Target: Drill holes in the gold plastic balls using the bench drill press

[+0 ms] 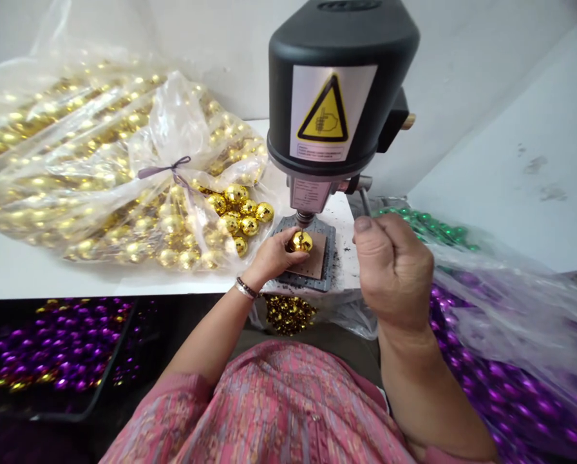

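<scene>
My left hand (270,256) grips a shiny gold ball (301,241) from the side and holds it on a brown pad (315,256). The pad lies on the grey metal base (306,254) of a black benchtop press (339,90), and the ball sits right under its spindle (304,218). My right hand (395,270) is closed in a fist around the end of a metal lever (364,201) at the side of the press. The part of the lever inside my fist is hidden.
A clear plastic bag of gold balls (109,161) and a loose heap of gold balls (237,219) lie on the white table (95,277) left of the press. Green and purple balls in clear plastic (505,309) lie on the right. Purple balls fill a black tray (61,345) at lower left.
</scene>
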A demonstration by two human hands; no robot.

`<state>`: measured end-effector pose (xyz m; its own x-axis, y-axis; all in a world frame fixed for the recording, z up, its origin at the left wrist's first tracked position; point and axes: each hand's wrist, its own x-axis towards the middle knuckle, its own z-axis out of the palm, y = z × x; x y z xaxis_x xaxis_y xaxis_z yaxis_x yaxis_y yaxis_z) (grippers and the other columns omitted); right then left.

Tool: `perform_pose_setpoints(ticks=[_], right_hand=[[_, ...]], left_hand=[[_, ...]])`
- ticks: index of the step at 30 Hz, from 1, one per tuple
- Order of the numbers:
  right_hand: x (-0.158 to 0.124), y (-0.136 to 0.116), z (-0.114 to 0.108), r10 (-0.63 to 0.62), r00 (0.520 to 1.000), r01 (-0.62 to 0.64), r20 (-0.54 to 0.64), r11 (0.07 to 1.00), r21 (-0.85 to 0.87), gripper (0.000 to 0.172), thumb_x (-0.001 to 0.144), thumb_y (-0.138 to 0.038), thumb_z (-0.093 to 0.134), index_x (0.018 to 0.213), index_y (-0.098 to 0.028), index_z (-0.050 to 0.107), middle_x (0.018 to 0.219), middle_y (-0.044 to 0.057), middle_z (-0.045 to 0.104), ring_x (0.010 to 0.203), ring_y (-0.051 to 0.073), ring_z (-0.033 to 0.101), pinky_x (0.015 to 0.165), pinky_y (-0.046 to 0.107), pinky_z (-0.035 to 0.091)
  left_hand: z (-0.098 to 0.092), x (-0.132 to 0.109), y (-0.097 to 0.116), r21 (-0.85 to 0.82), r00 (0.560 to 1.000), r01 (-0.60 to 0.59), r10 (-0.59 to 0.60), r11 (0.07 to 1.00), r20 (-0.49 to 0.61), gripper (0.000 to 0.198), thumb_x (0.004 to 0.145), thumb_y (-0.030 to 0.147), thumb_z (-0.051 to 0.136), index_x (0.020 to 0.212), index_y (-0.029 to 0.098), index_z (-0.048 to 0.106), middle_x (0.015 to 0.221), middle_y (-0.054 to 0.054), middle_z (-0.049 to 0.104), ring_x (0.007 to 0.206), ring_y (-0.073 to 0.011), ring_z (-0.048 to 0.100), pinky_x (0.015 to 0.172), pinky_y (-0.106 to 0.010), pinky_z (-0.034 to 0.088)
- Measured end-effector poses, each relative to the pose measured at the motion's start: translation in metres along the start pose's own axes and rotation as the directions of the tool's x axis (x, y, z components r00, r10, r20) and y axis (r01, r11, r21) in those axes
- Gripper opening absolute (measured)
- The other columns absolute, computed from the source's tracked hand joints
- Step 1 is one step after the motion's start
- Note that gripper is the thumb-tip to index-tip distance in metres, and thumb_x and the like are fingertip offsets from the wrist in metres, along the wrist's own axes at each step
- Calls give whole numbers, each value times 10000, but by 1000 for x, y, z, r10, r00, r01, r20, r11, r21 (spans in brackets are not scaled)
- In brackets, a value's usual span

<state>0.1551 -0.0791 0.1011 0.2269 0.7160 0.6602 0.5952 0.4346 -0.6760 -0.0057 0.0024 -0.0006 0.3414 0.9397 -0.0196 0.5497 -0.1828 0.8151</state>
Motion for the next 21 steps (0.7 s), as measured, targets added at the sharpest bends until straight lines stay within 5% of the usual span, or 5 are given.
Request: perform_pose_setpoints(ticks=[11,18,21], right_hand=[[-18,30,16,-90,985,83,-147,995,-51,221,918,-313,528,718,-220,547,625,-18,539,611,114,501,595,280,388],[-31,54,30,-91,981,89,-174,996,-18,240,922,-353,500,740,-215,573,642,-7,584,621,128,556,609,295,441],[-24,45,27,-80,979,84,-190,996,15,302,942,-382,471,714,-208,565,605,-19,550,569,110,527,573,279,427]], left_hand=[[1,-4,4,14,1000,14,-14,1000,-28,513,739,265,759,1241,198,675,1054,-42,746,929,-224,669,835,-308,509],[2,-4,4,28,999,16,-15,999,-37,539,730,305,775,1249,203,675,1021,-51,742,900,-241,671,795,-320,503],[3,-4,3,35,999,16,-15,999,-39,543,739,313,770,1261,204,667,1016,-50,737,893,-241,669,777,-315,490]])
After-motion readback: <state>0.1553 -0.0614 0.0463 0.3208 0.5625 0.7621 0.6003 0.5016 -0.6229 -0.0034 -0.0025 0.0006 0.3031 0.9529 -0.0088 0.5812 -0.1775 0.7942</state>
